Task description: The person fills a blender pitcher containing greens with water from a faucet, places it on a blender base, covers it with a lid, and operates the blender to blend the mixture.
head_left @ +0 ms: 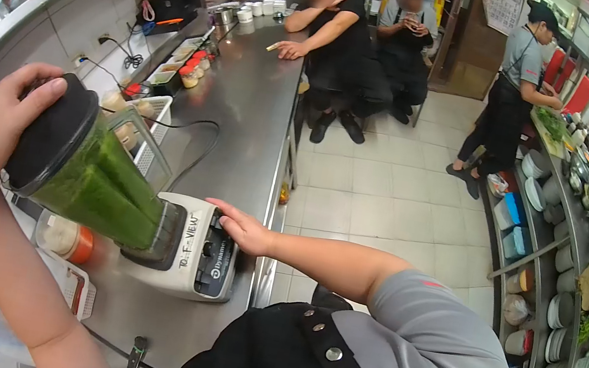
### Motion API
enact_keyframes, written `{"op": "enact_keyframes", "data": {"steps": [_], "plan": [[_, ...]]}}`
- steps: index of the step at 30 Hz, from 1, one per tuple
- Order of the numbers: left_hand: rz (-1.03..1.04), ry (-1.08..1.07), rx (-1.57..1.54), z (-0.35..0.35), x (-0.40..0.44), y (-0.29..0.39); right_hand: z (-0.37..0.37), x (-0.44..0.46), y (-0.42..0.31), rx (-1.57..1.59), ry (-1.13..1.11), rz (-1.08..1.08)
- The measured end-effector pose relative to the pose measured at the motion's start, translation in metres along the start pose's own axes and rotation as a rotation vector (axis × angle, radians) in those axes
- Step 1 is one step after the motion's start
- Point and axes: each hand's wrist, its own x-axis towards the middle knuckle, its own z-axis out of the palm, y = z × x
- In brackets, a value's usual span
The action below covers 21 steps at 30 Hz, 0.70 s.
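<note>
A blender jug (100,189) full of green liquid stands on its white base (174,265) on the steel counter, leaning leftward in this wide view. My left hand (12,107) is closed over the black lid (55,134), its fingers curled on the top. At the base, my right hand (245,230) grips the upper edge beside the control panel (217,253). One finger lies along the top edge; the others are partly hidden against the panel. Handwritten letters mark the white housing.
The steel counter (245,104) runs away from me, with a black cable (210,146), a white basket (154,132) and an orange-lidded container (68,239). Two people (335,41) sit beyond; another (516,89) stands by greens (549,123). Dish shelves (560,310) line the right.
</note>
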Motion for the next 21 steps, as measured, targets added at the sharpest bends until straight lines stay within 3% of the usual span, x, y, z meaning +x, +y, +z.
{"op": "enact_keyframes", "data": {"steps": [8,13,21], "plan": [[0.038,-0.035,0.078,-0.002,0.001,0.002,0.002,0.001,0.007,-0.025,0.007,0.021],[0.058,-0.05,0.176,-0.007,0.0,-0.004,0.008,0.001,0.01,0.198,0.02,0.082],[-0.031,-0.009,0.138,-0.005,-0.001,-0.006,0.007,0.0,0.006,0.061,0.033,0.013]]}}
